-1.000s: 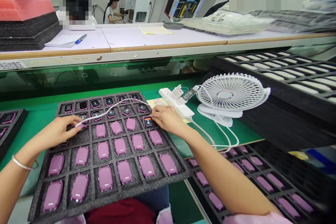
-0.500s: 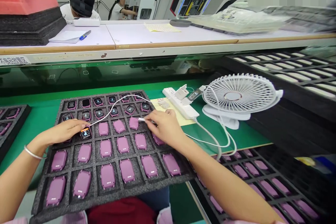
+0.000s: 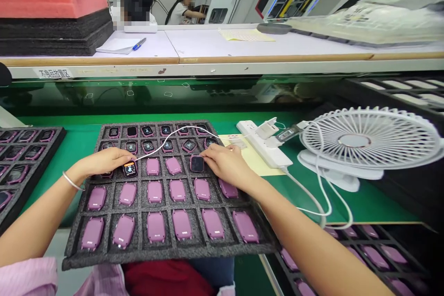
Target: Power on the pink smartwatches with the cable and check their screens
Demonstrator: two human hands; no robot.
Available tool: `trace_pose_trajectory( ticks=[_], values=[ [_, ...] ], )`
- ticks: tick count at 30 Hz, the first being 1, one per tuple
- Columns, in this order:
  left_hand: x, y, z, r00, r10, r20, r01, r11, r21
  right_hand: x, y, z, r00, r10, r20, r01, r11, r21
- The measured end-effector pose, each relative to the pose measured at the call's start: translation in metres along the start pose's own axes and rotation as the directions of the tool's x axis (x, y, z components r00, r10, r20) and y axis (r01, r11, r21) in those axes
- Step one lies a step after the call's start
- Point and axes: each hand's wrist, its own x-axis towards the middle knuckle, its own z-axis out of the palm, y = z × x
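Note:
My left hand (image 3: 109, 161) is closed on a purple smartwatch (image 3: 130, 169) with a lit screen. A thin white cable (image 3: 166, 141) starts at that watch and arcs right over the tray. My right hand (image 3: 225, 164) pinches the right edge of another smartwatch (image 3: 197, 163), its dark screen facing up. Both hands are over a black foam tray (image 3: 166, 256) with square compartments. In the far rows, watches such as this one (image 3: 147, 130) lie screen up; in the near rows, purple watch cases (image 3: 156, 226) lie back side up.
A white power strip (image 3: 265, 143) with plugs lies right of the tray, beside a white fan (image 3: 367, 138). More watches fill a left tray (image 3: 52, 141) and a lower right tray (image 3: 412, 273). A shelf (image 3: 208, 51) crosses behind, with a pen (image 3: 139, 44). Two people sit beyond.
The view has swung left. In my right hand a dark-screened watch now faces up; before, my fingers held a small white piece beside a purple watch back there. My left hand keeps its watch.

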Motion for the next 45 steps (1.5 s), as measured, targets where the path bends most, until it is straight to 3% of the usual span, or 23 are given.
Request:
trace_pose_trajectory(
  ticks=[4,7,10,12,17,20,25,30,33,36,39,45],
  values=[
    [0.003,-0.001,0.000,0.992,-0.086,-0.096,0.088,0.996,0.025,0.003,-0.002,0.011,0.999,-0.007,-0.034,0.005,0.998,-0.066],
    [0.007,0.003,0.008,0.944,-0.167,-0.284,0.178,0.984,0.011,-0.001,-0.004,0.016,0.997,-0.016,-0.075,0.010,0.997,-0.077],
    [0.015,0.015,0.026,0.927,-0.114,-0.358,0.100,0.993,-0.059,-0.003,-0.005,0.017,0.996,-0.007,-0.092,0.000,0.997,-0.078],
    [0.019,0.026,0.041,0.943,-0.016,-0.332,0.014,1.000,-0.008,-0.004,-0.006,0.017,0.994,-0.012,-0.109,0.005,0.998,-0.066],
    [0.021,0.044,0.058,0.964,0.167,-0.205,-0.080,0.924,0.374,-0.005,-0.005,0.021,0.987,-0.031,-0.155,0.026,0.999,-0.037],
    [0.022,0.045,0.052,0.965,0.210,-0.157,-0.102,0.853,0.512,-0.005,-0.006,0.023,0.984,-0.033,-0.173,0.027,0.999,-0.039],
    [0.024,0.046,0.044,0.969,0.233,-0.086,-0.158,0.845,0.511,-0.005,-0.008,0.022,0.986,-0.025,-0.164,0.026,1.000,0.005],
    [0.022,0.060,0.047,0.968,0.224,-0.114,-0.092,0.738,0.668,-0.005,-0.009,0.021,0.988,-0.010,-0.155,0.017,0.999,0.043],
    [0.025,0.058,0.041,0.971,0.193,-0.142,-0.075,0.806,0.588,-0.008,-0.008,0.018,0.982,0.003,-0.187,0.016,0.995,0.098],
    [0.027,0.046,0.031,0.976,0.099,-0.194,-0.048,0.967,0.251,-0.019,-0.005,0.011,0.967,-0.017,-0.253,0.061,0.984,0.169],
    [0.028,0.038,0.026,0.994,0.022,-0.109,-0.025,0.999,-0.030,-0.037,-0.006,0.002,0.969,-0.134,-0.208,0.181,0.957,0.225],
    [0.037,0.036,0.033,0.993,0.105,-0.056,-0.101,0.993,0.056,-0.051,-0.019,-0.005,0.959,-0.219,-0.181,0.246,0.959,0.141]
  ],
)
